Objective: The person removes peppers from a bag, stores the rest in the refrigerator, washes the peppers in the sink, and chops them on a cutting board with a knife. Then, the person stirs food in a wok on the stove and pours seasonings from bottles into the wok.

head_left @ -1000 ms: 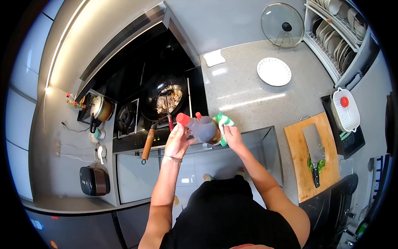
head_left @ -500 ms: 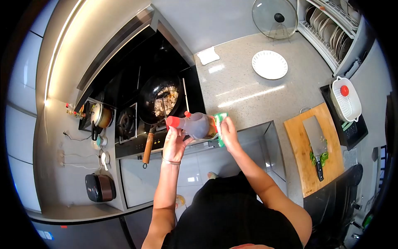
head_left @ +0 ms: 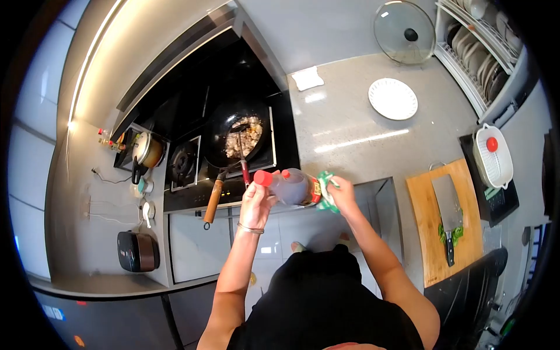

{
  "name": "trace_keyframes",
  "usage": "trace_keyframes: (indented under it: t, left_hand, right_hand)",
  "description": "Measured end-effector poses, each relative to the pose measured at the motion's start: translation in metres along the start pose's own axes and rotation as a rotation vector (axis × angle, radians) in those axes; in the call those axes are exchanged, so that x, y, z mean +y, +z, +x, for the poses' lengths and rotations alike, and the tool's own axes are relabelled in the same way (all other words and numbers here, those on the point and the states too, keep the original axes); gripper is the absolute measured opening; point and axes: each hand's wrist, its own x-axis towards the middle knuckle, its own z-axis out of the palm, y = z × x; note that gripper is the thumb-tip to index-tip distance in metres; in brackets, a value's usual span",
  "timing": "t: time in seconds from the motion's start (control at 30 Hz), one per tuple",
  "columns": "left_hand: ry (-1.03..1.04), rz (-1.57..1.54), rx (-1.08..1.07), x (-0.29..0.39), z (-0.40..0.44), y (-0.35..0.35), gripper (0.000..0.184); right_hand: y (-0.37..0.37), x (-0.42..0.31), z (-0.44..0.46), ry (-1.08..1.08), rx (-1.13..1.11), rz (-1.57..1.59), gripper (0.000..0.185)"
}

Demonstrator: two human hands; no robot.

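A large bottle of dark liquid (head_left: 293,187) with a red cap lies sideways in front of me, its cap end to the left. My left hand (head_left: 256,205) is closed around the neck, just below the cap. A green and white cloth (head_left: 327,192) is bunched in my right hand (head_left: 342,195), pressed against the bottle's base. Beyond the bottle, a black wok (head_left: 221,139) on the stove holds chopped food (head_left: 245,139), with a red-handled spatula (head_left: 245,169) resting in it.
A white plate (head_left: 393,99) stands on the counter (head_left: 344,122). To the right, a cleaver (head_left: 446,204) and green leaves lie on a wooden board (head_left: 423,233), near a white basket (head_left: 497,166). A pot (head_left: 153,153) and a rice cooker (head_left: 137,251) are at the left.
Both hands and the bottle have shifted a little to the right in view since half a second ago, as has the whole scene. The same holds on bottle and cloth remain.
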Motion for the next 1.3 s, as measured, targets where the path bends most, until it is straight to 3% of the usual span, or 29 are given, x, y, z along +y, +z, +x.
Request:
trace_keyframes:
  t: [0.03,0.13,0.23,0.37,0.5,0.6,0.73,0.87,1.07,1.17,1.23,1.3]
  left_hand:
    - [-0.001,-0.011,0.027,0.000,-0.002,0.001,0.026]
    - [-0.032,-0.005,0.103,-0.004,-0.003,0.001,0.026]
    - [-0.061,0.001,0.121,-0.017,-0.002,-0.012,0.026]
    - [-0.095,-0.030,0.154,-0.013,-0.011,0.000,0.019]
    - [-0.091,-0.036,0.202,-0.008,-0.019,0.002,0.019]
    - [-0.078,-0.027,0.242,-0.004,-0.022,0.005,0.021]
    - [-0.084,-0.004,0.265,-0.014,-0.024,0.011,0.018]
    - [-0.038,0.043,0.282,-0.017,-0.028,0.016,0.024]
    - [-0.156,-0.025,0.233,-0.015,-0.034,-0.003,0.018]
    - [-0.153,-0.062,0.211,-0.011,-0.043,-0.011,0.015]
    - [-0.164,-0.103,0.197,0.004,-0.054,-0.010,0.022]
    - [-0.172,-0.120,0.181,0.023,-0.068,-0.010,0.021]
  right_hand:
    - [0.004,0.011,0.002,-0.123,0.127,0.065,0.022]
    - [-0.006,-0.042,-0.012,-0.042,-0.004,0.485,0.027]
    - [0.004,-0.086,-0.026,-0.039,-0.185,0.654,0.031]
    - [0.042,-0.097,-0.031,-0.456,-0.056,0.185,0.036]
    - [0.033,-0.070,-0.012,-0.156,-0.184,0.476,0.028]
    - [0.030,-0.092,-0.018,-0.111,-0.205,0.616,0.026]
    - [0.055,-0.110,-0.027,-0.467,-0.036,0.118,0.027]
    - [0.055,-0.109,-0.025,-0.482,-0.027,0.035,0.027]
    - [0.038,-0.107,-0.017,-0.618,-0.246,-0.115,0.035]
    - [0.016,-0.094,-0.003,-0.552,-0.207,-0.141,0.038]
    - [0.000,-0.088,0.014,-0.572,0.004,-0.183,0.040]
    - [-0.019,-0.091,0.035,-0.554,0.095,-0.445,0.041]
